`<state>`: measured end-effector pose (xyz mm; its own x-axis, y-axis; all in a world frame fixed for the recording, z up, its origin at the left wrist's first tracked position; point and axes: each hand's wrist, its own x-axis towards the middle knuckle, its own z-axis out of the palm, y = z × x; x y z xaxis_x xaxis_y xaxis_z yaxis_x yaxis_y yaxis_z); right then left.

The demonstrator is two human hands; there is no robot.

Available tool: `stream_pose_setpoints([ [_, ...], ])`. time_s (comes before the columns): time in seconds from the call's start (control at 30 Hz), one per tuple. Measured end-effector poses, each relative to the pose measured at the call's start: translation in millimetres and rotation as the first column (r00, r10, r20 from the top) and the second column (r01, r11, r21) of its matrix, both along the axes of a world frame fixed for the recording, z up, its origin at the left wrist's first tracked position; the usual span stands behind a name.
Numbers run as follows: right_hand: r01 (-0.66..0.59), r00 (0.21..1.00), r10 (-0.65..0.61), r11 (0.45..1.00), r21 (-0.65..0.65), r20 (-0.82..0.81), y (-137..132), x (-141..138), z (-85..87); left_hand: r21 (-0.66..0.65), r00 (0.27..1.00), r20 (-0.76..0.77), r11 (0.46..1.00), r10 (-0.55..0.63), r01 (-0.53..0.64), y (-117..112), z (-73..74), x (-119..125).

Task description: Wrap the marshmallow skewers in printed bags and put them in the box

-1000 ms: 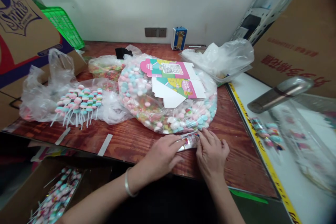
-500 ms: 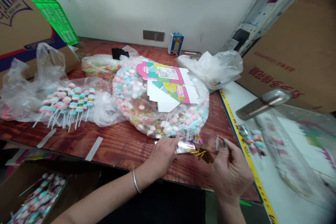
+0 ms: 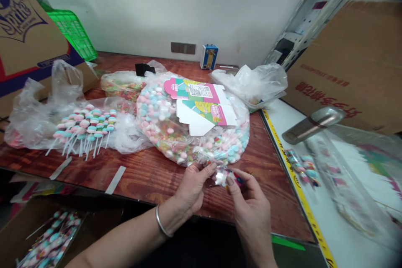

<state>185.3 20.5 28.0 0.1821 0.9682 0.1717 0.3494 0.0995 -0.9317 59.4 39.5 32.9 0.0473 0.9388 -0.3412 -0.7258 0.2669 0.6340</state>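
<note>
Close together over the near table edge, my left hand [image 3: 190, 190] and my right hand [image 3: 253, 205] are both closed in pinches. Between them is a small shiny plastic wrapper [image 3: 221, 176], partly clear and printed, with a silvery area. My left thumb and fingers hold its left side, and my right thumb and index finger grip its right side. Whether anything is inside the wrapper, I cannot tell. Just beyond lies a round tray [image 3: 147, 132] of pastel candies under clear plastic, with a flattened printed carton [image 3: 201, 127] on top.
Marshmallow skewers [image 3: 84, 123] rest on plastic bags at left. Below them a cardboard box [image 3: 97, 222] holds more. A steel flask [image 3: 314, 125] and wrapped candies [image 3: 303, 167] lie on the white surface at right. Large cartons flank both sides; a small blue box [image 3: 209, 56] stands by the wall.
My right hand has moved left, bringing it close to my left hand. The wrapper, stretched flat between them before, is now bunched up. Gold twist ties seen beside it are now mostly hidden.
</note>
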Motion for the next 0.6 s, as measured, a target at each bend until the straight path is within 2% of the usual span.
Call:
stream_pose_setpoints([
  [0.1, -0.064, 0.998, 0.064, 0.996, -0.067, -0.004, -0.9, 1.9, 1.6, 0.019, 0.996, -0.090, 1.000, 0.015, -0.013, 0.5, -10.4, -6.0],
  [0.17, -0.092, 0.995, 0.095, 0.992, -0.082, 0.030, -2.0, 1.7, 3.6, 0.031, 0.995, -0.095, 0.999, 0.027, -0.024, -0.9, -15.1, -7.1],
  [0.3, -0.130, 0.982, 0.137, 0.990, -0.062, 0.129, -4.6, 2.4, 4.3, 0.037, 0.998, 0.055, 0.999, -0.009, 0.007, -1.7, -18.5, -7.3],
  [0.4, -0.080, 0.983, 0.087, 0.996, -0.051, 0.163, -7.3, 6.2, 2.7, -0.040, 0.981, 0.186, 0.998, 0.050, -0.044, 1.2, -22.6, -9.0],
  [0.5, 0.052, 0.984, -0.058, 0.998, 0.040, 0.168, -11.6, 8.4, 4.8, -0.143, 0.946, 0.294, 0.985, 0.139, -0.100, 5.6, -28.3, -11.7],
  [0.6, 0.066, 0.970, -0.118, 0.969, 0.236, 0.215, -16.1, 4.1, 10.3, -0.177, 0.924, 0.326, 0.973, 0.201, -0.149, 8.7, -30.0, -13.6],
])
